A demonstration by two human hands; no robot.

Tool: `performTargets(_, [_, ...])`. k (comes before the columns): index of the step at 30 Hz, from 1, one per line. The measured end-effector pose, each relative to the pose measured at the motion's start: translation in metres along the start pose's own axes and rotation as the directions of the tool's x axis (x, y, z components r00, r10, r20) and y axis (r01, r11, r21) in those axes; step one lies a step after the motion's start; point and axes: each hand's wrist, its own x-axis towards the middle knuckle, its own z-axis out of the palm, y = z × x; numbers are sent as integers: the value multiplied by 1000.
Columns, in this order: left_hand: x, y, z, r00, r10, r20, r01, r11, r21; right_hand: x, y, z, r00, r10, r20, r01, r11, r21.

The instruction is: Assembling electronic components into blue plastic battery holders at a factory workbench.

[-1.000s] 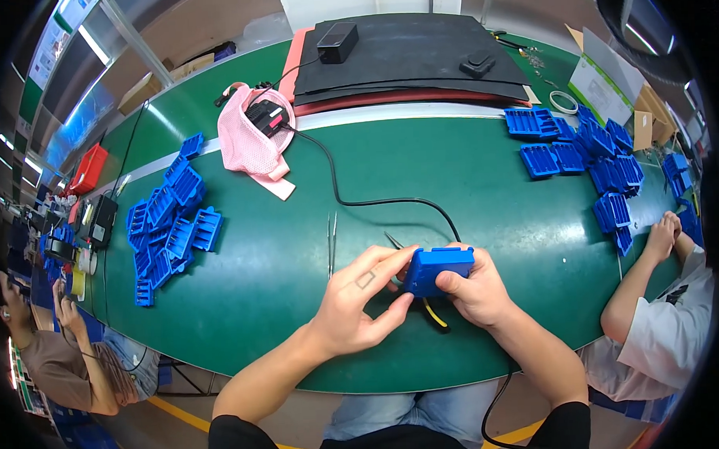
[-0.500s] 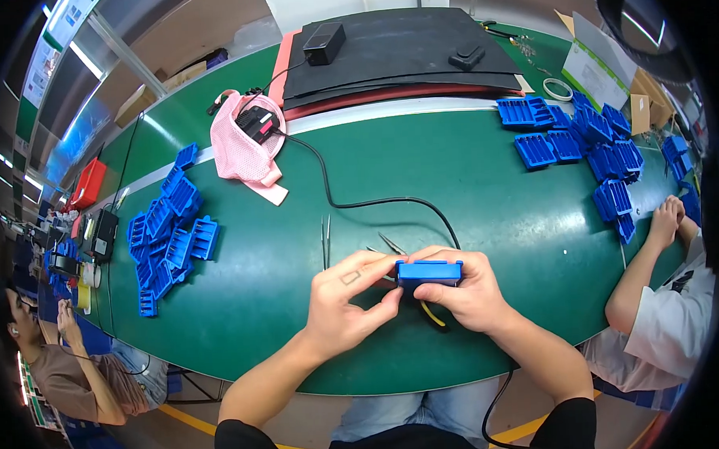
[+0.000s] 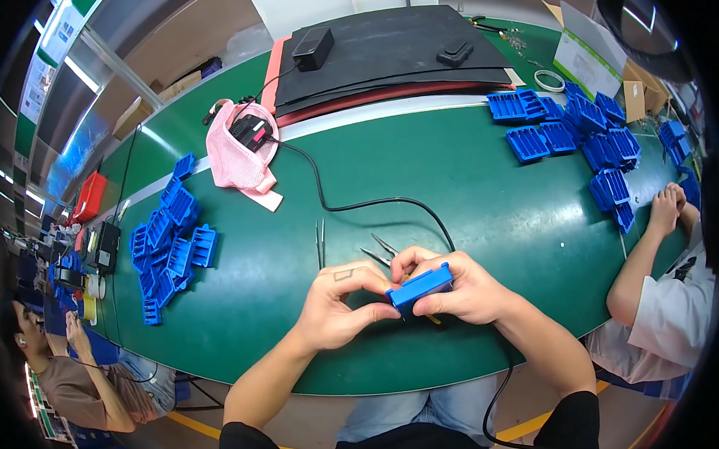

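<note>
A small blue plastic case (image 3: 422, 289) is held edge-on over the near part of the green table (image 3: 364, 343), its right end tilted up. My right hand (image 3: 474, 292) grips the right end, thumb in front and fingers behind. At the lower left corner, the thumb and forefinger of my left hand (image 3: 334, 304) pinch the case. What is inside it does not show. Pliers (image 3: 381, 249) lie just beyond the case, partly hidden by my hands. Left of them lie metal tweezers (image 3: 321, 246).
Piles of blue slotted cases lie at the left (image 3: 170, 239) and right (image 3: 594, 137). A black cable (image 3: 359, 204) crosses the table from a pink mesh bag (image 3: 234, 161). Black sheets (image 3: 385, 61) are stacked at the back. People sit at left (image 3: 84, 377) and right (image 3: 655, 285).
The blue case has turned from level to tilted, its left end lower and its right end higher. Both hands have shifted with it. More of the pliers shows beyond my hands.
</note>
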Motion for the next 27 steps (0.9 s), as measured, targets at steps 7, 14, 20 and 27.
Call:
performTargets(7, [3, 4, 13, 991, -78, -107, 67, 992, -107, 2, 8, 11, 973, 24, -230, 33, 970, 242])
performTargets(14, [1, 4, 17, 955, 181, -237, -70, 908, 413, 5, -6, 27, 914, -3, -405, 8, 1000, 11])
performTargets(20, [-2, 4, 25, 912, 318, -261, -130, 825, 550, 5, -5, 42, 933, -13, -360, 37, 998, 58])
performTargets(27, [-2, -7, 25, 905, 374, -204, -189, 781, 595, 2, -3, 42, 965, 5, -263, 23, 994, 104])
